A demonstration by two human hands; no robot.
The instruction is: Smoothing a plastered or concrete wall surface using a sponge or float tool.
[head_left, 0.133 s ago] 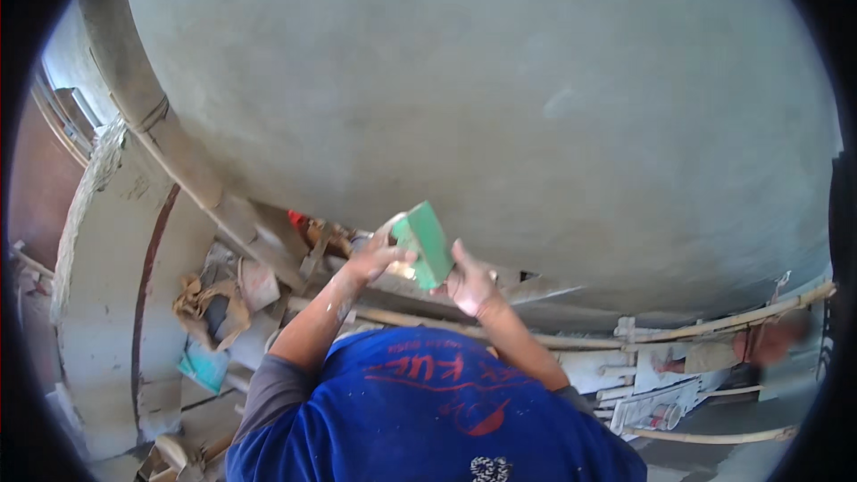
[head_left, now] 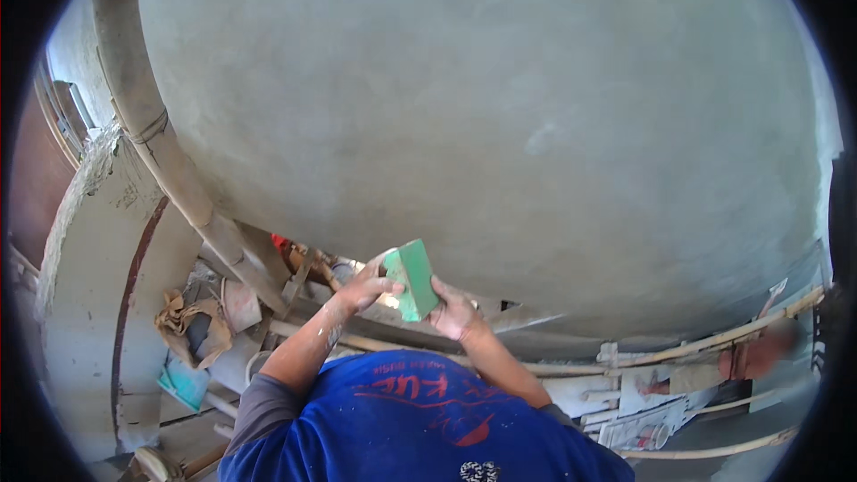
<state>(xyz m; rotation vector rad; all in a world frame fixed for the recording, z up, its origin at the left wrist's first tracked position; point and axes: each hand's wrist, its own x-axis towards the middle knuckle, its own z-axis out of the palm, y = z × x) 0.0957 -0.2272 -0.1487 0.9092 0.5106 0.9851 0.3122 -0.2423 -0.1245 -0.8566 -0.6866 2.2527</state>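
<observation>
A green rectangular block (head_left: 415, 280), foam-like in look, is held tilted in front of my chest, with one broad face brighter than the paler side. My left hand (head_left: 361, 289) grips its left side, the thumb lying across the pale face. On the opposite edge my right hand (head_left: 457, 312) is closed, thumb along the block and the other fingers mostly hidden behind it. Pale smears mark my left forearm. Beyond both hands rises a grey plastered wall (head_left: 509, 134), which the block does not visibly touch.
A thick bamboo pole (head_left: 183, 178) slants down on the left. Below it are a pale bucket (head_left: 239, 305), a torn brown paper sack (head_left: 198, 330) and a turquoise container (head_left: 185, 384). On the right, another person (head_left: 754, 354) is beside bamboo rails (head_left: 705, 353).
The view has shifted, so the block and both hands appear lower and slightly left. My right thumb has come in against the block; before, it stood a little apart.
</observation>
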